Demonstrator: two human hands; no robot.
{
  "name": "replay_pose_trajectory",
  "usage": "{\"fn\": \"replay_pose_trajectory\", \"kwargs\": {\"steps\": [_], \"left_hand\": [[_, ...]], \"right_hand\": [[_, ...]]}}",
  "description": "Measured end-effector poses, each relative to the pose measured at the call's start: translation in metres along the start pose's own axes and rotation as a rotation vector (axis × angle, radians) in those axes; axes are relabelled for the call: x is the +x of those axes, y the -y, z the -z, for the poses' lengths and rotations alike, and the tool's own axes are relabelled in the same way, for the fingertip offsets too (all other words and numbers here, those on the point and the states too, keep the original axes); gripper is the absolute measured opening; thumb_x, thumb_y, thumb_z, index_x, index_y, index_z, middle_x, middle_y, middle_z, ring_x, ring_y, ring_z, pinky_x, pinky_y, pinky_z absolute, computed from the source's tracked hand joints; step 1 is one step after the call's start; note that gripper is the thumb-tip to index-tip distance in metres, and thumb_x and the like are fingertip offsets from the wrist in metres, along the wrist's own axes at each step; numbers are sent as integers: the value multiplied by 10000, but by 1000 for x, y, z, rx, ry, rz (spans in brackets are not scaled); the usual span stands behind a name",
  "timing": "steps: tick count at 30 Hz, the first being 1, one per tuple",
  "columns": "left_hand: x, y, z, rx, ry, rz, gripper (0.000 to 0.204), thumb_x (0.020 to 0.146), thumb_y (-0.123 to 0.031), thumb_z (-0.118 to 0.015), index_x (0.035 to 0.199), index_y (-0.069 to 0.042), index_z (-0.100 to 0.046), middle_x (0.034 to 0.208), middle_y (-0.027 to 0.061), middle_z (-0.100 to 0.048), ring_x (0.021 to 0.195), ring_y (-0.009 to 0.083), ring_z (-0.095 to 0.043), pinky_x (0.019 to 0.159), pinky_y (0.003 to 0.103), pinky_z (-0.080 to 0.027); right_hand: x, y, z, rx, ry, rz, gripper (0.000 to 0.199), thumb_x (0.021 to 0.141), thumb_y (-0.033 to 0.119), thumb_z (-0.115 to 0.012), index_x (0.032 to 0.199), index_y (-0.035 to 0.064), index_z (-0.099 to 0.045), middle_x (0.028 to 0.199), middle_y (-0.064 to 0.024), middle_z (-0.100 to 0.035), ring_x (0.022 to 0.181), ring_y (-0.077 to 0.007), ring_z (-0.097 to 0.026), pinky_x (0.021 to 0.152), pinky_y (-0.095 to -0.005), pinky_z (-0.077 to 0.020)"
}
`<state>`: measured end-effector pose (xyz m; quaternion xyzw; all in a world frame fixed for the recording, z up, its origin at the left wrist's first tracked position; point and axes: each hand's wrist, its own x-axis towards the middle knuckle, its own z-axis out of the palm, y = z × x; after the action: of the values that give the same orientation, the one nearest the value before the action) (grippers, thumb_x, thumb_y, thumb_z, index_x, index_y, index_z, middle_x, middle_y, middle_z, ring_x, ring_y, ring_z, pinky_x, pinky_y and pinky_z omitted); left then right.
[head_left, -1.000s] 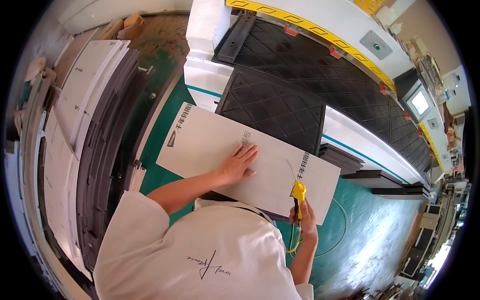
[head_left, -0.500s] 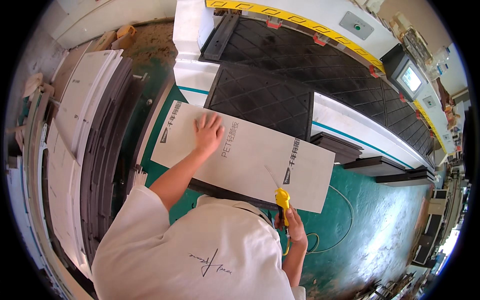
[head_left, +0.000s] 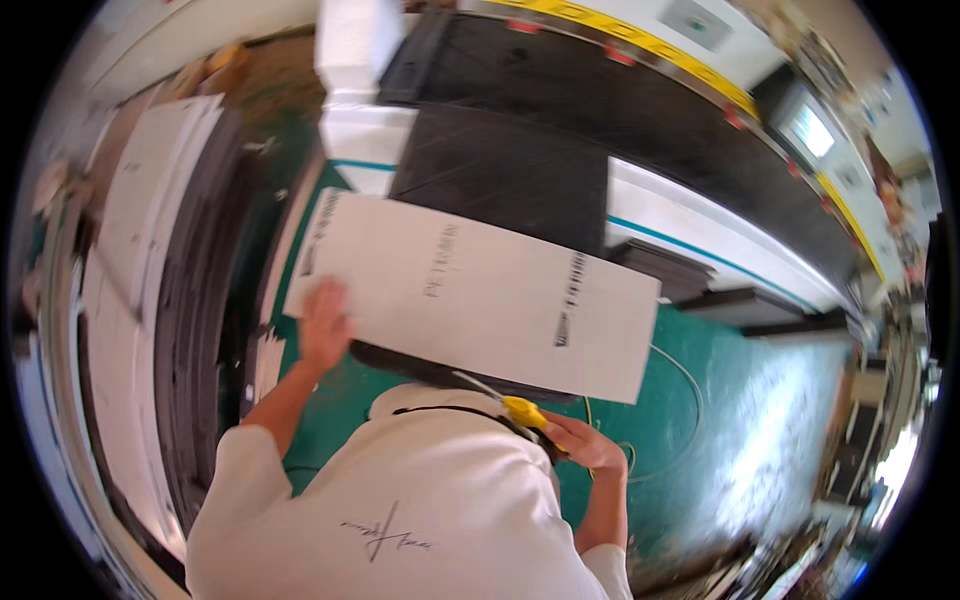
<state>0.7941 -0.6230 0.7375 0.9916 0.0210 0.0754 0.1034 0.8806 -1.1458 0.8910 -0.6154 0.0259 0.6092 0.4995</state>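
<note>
A long white panel (head_left: 500, 290) with dark print lies across a dark support at waist height, slanting down to the right. My left hand (head_left: 325, 330) is at the panel's near left corner, its fingers stretched over the edge; motion blurs them, and whether they touch the panel I cannot tell. In my right hand (head_left: 580, 441), close by my waist, is a yellow air blow gun (head_left: 523, 409). Its thin nozzle points left, between my shirt and the panel's near edge. The fingers wrapped round the gun's handle are partly hidden.
Beyond the panel stands a white machine with a black bed (head_left: 500, 170), a yellow guard strip (head_left: 640, 38) and a screen (head_left: 812, 130). Dark boards (head_left: 660, 270) are stacked at its right. Tall panels (head_left: 150, 220) lean at the left. A hose (head_left: 695, 400) loops over the green floor.
My left hand has slid from the panel's upper middle toward its near left corner. The blow gun has come back toward my waist, its nozzle swinging left off the panel. The view has shifted slightly.
</note>
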Motion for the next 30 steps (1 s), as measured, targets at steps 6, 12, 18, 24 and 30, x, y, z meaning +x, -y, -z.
{"fn": "replay_pose_trajectory", "kwargs": {"steps": [6,12,18,24,30], "left_hand": [[-31,129,-1,76,45,953,541,1066,-263,-515,1543,-36,-404,1591,210,-407,1480,377,-369,1190,568,-285],[-10,49,44,289,118,215,686,880,7,-573,1545,-44,-411,1652,179,-316,1550,346,-261,1238,577,-205],[7,-26,24,20,164,-88,759,724,158,-557,1460,-19,-502,1624,194,-337,1515,387,-301,1238,569,-224],[26,-23,12,60,148,-150,738,736,170,-553,1448,-20,-515,1615,207,-340,1506,403,-307,1238,565,-230],[30,-26,27,67,231,-150,803,727,159,-571,1492,-75,-494,1627,218,-324,1525,434,-265,1242,570,-213]], "right_hand": [[-19,22,11,17,-31,152,498,1120,369,-434,1504,53,-468,786,12,-553,693,-76,-461,616,-250,-387],[-35,-25,51,93,-789,187,406,1120,348,-421,1345,46,-573,696,-6,-550,616,-97,-500,583,-279,-416],[-109,-17,19,35,-480,-96,467,1116,316,-432,1513,76,-482,711,-5,-574,626,-100,-524,595,-271,-437],[-171,-46,-3,-3,-969,-284,486,1103,320,-476,1531,90,-486,748,-12,-592,643,-102,-563,629,-271,-479],[-124,-32,-8,27,-684,71,490,1087,307,-537,1509,58,-516,802,-18,-610,703,-117,-582,707,-290,-512]]}}
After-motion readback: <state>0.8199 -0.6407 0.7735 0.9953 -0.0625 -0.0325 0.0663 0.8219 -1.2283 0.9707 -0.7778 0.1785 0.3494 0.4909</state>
